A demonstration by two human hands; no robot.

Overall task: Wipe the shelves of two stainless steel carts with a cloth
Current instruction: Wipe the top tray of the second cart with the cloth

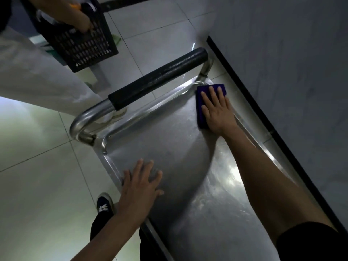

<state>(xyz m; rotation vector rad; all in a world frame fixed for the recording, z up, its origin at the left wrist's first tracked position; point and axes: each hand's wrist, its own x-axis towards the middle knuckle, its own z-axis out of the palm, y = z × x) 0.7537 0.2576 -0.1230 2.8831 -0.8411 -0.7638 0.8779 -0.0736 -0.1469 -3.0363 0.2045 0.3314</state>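
Note:
The top shelf of a stainless steel cart (pixel 169 132) fills the middle of the head view. A folded dark blue cloth (pixel 202 95) lies in the shelf's far right corner. My right hand (pixel 216 112) presses flat on the cloth with straight fingers. Spread flat, my left hand (pixel 142 185) rests on the bare shelf near its left rim. The cart's handle (pixel 158 78) has a black foam grip and runs across the far end.
Another person in light clothing (pixel 33 76) stands at the far left and holds a black slotted basket (pixel 79 38). A grey wall with a black base strip (pixel 263 113) runs close along the cart's right side. Pale floor tiles (pixel 47 185) lie on the left. My dark shoe (pixel 104 205) stands beside the cart.

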